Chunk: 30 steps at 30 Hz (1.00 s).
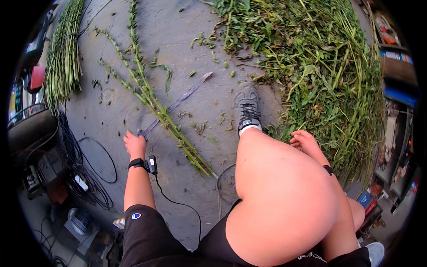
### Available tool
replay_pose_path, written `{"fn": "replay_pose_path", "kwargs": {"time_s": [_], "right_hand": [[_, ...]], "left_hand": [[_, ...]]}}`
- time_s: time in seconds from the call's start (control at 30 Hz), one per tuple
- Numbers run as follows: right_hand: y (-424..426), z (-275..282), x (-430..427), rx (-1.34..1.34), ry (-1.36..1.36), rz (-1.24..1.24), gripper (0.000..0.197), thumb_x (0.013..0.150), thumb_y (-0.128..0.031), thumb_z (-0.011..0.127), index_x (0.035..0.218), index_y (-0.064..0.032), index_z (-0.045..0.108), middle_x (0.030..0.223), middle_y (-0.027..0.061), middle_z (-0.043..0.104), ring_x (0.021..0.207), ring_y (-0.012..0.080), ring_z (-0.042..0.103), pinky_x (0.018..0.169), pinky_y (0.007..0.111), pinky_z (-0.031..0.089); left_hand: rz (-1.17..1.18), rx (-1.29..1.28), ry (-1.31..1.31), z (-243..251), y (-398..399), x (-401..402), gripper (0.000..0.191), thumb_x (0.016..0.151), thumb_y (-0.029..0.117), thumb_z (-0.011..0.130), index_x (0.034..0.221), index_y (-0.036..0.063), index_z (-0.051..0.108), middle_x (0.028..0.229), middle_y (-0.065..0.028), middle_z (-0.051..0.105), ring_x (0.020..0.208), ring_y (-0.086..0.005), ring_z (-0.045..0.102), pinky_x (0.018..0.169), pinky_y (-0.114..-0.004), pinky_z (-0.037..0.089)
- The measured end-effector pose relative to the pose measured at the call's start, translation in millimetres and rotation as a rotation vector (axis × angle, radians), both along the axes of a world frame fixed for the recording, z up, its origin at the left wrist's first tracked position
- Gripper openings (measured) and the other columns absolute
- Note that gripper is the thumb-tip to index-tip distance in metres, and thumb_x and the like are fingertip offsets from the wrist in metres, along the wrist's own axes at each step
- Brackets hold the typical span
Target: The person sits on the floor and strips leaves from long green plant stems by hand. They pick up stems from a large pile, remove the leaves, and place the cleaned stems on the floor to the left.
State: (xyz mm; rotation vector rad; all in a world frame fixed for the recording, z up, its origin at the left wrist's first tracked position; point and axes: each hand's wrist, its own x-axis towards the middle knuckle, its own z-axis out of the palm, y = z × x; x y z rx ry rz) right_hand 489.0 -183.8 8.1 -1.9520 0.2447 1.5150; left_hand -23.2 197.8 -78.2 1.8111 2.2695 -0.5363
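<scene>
My left hand (135,144) is over the concrete floor, fingers loosely bent, with nothing visible in it. Beside its fingers is the near end of a flat purple-grey strip (188,93); whether they touch is unclear. A few cut green stalks with pods (146,86), which look like sesame, lie across the strip. Their bare cut ends point towards me. Partly hidden by my bent knee, my right hand (305,143) hangs by the edge of a large heap of green leaves and stalks (310,66). Its fingers are slightly apart and no object shows in them.
At the upper left lies a tied bundle of podded stalks (65,53). Coiled black cables (75,157) and machinery (46,177) sit at left. Loose pods dot the floor around my shoe (247,103). A wire loop (220,187) lies near my leg; shelving (395,140) stands at right.
</scene>
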Motion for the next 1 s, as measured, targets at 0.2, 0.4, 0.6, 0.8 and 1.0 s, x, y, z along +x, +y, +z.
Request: {"fn": "replay_pose_path", "kwargs": {"time_s": [0.2,0.4,0.6,0.8,1.0], "right_hand": [[-48.6,-0.5,-4.0,0.007,-0.025,-0.154,0.022,0.096,-0.017,0.054,0.114,-0.006,0.059,0.093,0.005,0.065,0.078,0.0148,0.062,0.068,0.029,0.05],[-124.3,-16.9,79.3,-0.078,-0.554,-0.211,0.036,0.087,-0.014,0.062,0.122,-0.0031,0.057,0.102,0.0078,0.066,0.086,0.0194,0.064,0.076,0.034,0.052],[-174.1,-7.0,235.9,-0.313,-1.055,-0.073,0.045,0.083,-0.018,0.066,0.124,-0.004,0.055,0.114,0.0185,0.064,0.1,0.0327,0.064,0.089,0.04,0.05],[-165.1,-7.8,240.1,-0.524,-1.007,0.145,0.058,0.086,-0.02,0.062,0.139,-0.0114,0.042,0.109,0.0177,0.068,0.1,0.0363,0.065,0.101,0.05,0.037],[-183.7,15.7,244.6,-0.182,-1.022,-0.018,0.04,0.085,-0.021,0.063,0.123,-0.0087,0.058,0.107,0.0196,0.065,0.099,0.0359,0.063,0.094,0.045,0.046]], "left_hand": [[-0.414,0.105,-0.329,4.4,-40.0,109.1,0.068,0.079,0.013,0.063,0.142,0.006,0.039,0.145,-0.0268,0.035,0.131,-0.0435,0.041,0.109,-0.046,0.036],[-0.741,-0.099,-0.187,12.7,-65.6,232.4,0.076,0.077,0.015,0.065,0.147,0.0129,0.036,0.154,-0.0237,0.027,0.137,-0.0422,0.035,0.111,-0.048,0.033],[-0.834,-0.383,-0.245,-26.1,-59.2,257.8,0.079,0.077,0.02,0.069,0.148,0.0084,0.035,0.149,-0.0231,0.037,0.14,-0.0386,0.033,0.114,-0.045,0.032],[-0.75,-0.345,-0.233,1.4,-74.6,307.0,0.066,0.078,0.016,0.068,0.138,-0.0004,0.045,0.141,-0.0242,0.046,0.134,-0.039,0.041,0.112,-0.044,0.035],[-0.843,-0.214,-0.44,38.3,-74.0,360.0,0.047,0.081,0.011,0.065,0.126,0.0042,0.054,0.127,-0.0187,0.054,0.114,-0.0351,0.056,0.097,-0.043,0.046]]}}
